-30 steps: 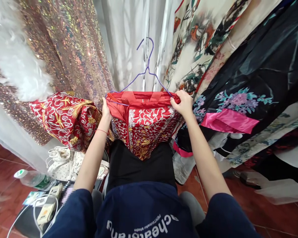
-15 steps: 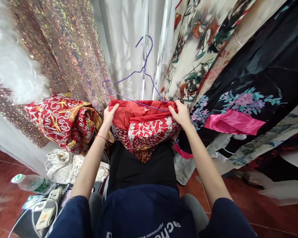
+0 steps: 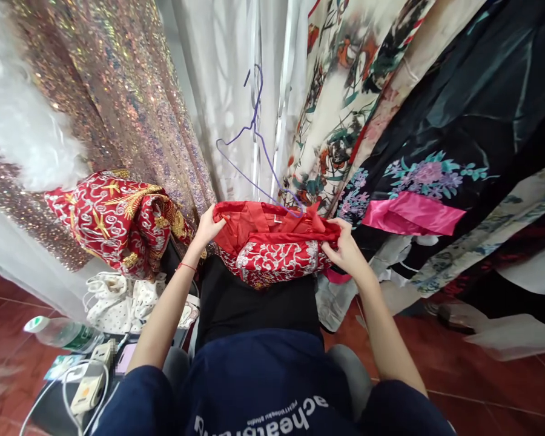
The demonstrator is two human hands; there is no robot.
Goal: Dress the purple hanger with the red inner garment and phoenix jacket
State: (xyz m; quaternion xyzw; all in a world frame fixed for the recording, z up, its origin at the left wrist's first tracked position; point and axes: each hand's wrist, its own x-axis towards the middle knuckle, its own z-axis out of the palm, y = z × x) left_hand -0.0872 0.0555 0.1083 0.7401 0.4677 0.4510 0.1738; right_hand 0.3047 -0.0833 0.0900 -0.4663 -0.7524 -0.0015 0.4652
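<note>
A red skirt (image 3: 279, 257) with white and gold embroidery lies across my lap, its waist edge up and its plain red lining showing, with a small L label inside. My left hand (image 3: 209, 229) grips the waist at its left end, the thumb on the inner side. At the right end, my right hand (image 3: 345, 247) is closed on the same edge, fingers bent round the cloth. A thin purple hanger (image 3: 254, 130) stands tilted above the skirt. Its right lower corner meets the lining near a red ribbon, while its left corner is free in the air.
At left lie a bunched red embroidered garment (image 3: 113, 221), a spotted white cloth (image 3: 111, 297), a plastic bottle (image 3: 63, 333) and power strips (image 3: 91, 387) with cables. Sequined fabric (image 3: 131, 91) hangs behind. On the right hang a floral garment (image 3: 345, 91) and black garments (image 3: 472, 127).
The skirt's waist has come lower and a little to the right in view. The hanger's left corner has swung up off the skirt, and my right hand's fingers have curled further round the edge.
</note>
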